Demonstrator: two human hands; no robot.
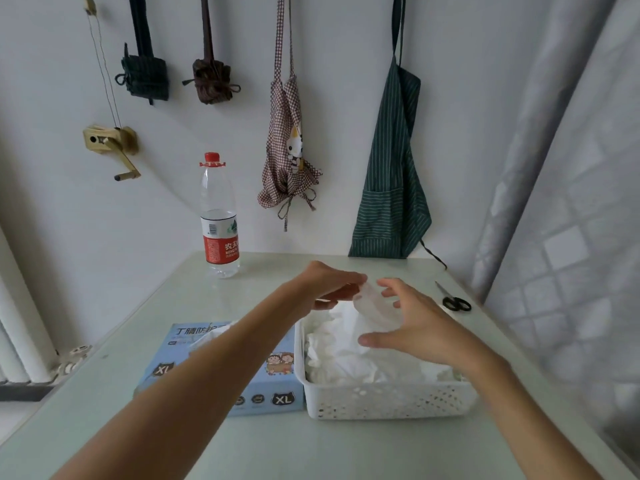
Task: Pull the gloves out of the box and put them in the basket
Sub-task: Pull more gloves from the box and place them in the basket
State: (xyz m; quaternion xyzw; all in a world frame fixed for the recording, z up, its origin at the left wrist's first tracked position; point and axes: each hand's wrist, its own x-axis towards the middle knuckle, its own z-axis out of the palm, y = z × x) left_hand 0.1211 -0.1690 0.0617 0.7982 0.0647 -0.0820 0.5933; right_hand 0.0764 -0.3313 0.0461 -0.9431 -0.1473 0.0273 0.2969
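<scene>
A light blue glove box (273,386) marked XL lies on the table, left of a white perforated basket (388,400). Several white gloves (346,355) are piled inside the basket. Above the basket's far end my left hand (329,282) pinches a thin white glove (375,306) that hangs down toward the pile. My left forearm crosses over the box and hides part of its top. Just right of the glove, my right hand (419,327) hovers over the basket with spread, loosely bent fingers touching or nearly touching the glove.
A water bottle (219,220) with a red cap stands at the back of the pale table (277,452). Black scissors (455,301) lie near the right edge. Aprons hang on the wall behind. A curtain hangs on the right.
</scene>
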